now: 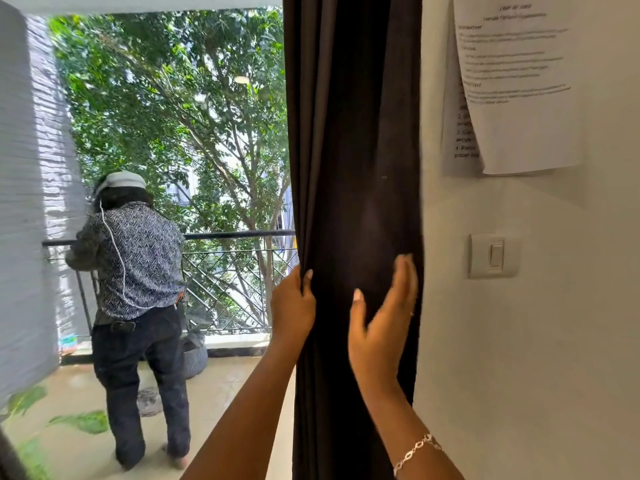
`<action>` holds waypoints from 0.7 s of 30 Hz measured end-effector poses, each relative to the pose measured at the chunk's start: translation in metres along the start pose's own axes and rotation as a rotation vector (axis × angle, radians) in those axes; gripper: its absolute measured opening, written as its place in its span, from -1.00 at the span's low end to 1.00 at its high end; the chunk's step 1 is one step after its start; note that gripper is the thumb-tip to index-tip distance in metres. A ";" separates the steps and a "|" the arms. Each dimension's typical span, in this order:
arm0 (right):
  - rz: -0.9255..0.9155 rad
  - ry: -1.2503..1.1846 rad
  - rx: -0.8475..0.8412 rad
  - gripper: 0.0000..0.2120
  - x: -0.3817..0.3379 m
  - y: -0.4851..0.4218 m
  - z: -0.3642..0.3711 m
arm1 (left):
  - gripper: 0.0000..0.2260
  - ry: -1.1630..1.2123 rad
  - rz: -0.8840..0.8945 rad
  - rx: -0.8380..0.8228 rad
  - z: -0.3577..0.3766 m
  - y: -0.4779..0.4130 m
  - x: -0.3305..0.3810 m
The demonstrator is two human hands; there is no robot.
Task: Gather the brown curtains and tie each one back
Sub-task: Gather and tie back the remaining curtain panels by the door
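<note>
A: Progress?
B: Curtain (353,150) gathered into narrow column, hard against wall (519,341). Not tied yet; nothing wrapped round it. Any other curtains out of view, so can't say.
A: Hands?
B: Left hand (292,306) clamped on outer folds. Right hand (381,320) spread flat at wall-side edge, blurred, gripping nothing.
A: Fabric?
B: Dark brown, matte, heavy-looking. Deep vert. pleats, soft rounded folds.

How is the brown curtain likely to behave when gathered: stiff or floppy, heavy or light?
Probably floppy: the brown curtain hangs in soft vertical folds and bunches where the left hand grips its edge. It looks thick, as no daylight shows through, so perhaps rather heavy. It may spread again if released, since the open right hand does not grip it.
</note>
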State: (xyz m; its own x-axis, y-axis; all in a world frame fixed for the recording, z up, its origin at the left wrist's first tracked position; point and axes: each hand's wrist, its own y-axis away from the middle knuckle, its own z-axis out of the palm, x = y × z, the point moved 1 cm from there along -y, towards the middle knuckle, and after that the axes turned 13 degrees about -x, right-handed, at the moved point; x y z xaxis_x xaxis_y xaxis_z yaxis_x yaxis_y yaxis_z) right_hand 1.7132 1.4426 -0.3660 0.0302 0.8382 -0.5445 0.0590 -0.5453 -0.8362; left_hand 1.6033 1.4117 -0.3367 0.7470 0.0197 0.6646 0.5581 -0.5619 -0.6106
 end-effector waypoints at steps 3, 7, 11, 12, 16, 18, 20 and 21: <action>0.220 0.091 0.167 -0.15 0.010 -0.025 -0.014 | -0.79 -0.015 0.011 0.013 -0.002 0.000 -0.002; 0.441 0.178 0.074 -0.11 0.030 -0.045 -0.029 | -0.78 -0.007 0.037 0.013 -0.002 0.001 -0.003; 0.343 0.065 -0.088 -0.55 0.036 -0.043 -0.031 | -0.78 -0.004 0.034 0.025 -0.004 0.000 -0.005; 0.280 0.105 -0.075 -0.62 0.032 -0.038 -0.029 | -0.78 -0.004 0.032 0.025 -0.004 0.000 -0.004; 0.098 0.161 -0.204 -0.56 0.019 -0.014 -0.003 | -0.80 0.007 0.044 0.016 0.000 0.000 0.002; 0.070 0.189 -0.392 -0.42 0.018 -0.005 0.012 | -0.79 0.016 0.041 -0.005 0.002 0.001 0.004; 0.059 0.214 -0.533 -0.37 0.020 -0.002 0.024 | -0.80 0.035 0.046 -0.022 0.004 0.003 0.006; 0.059 0.217 -0.582 -0.37 0.019 -0.003 0.030 | -0.80 0.039 0.056 -0.029 0.004 0.004 0.007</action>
State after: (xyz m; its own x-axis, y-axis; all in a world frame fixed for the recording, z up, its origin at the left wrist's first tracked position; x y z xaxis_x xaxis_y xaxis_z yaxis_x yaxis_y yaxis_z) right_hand 1.6840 1.4598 -0.3759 0.2479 0.8227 -0.5116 0.5834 -0.5484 -0.5991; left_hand 1.6128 1.4132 -0.3363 0.7615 -0.0443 0.6466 0.5048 -0.5853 -0.6346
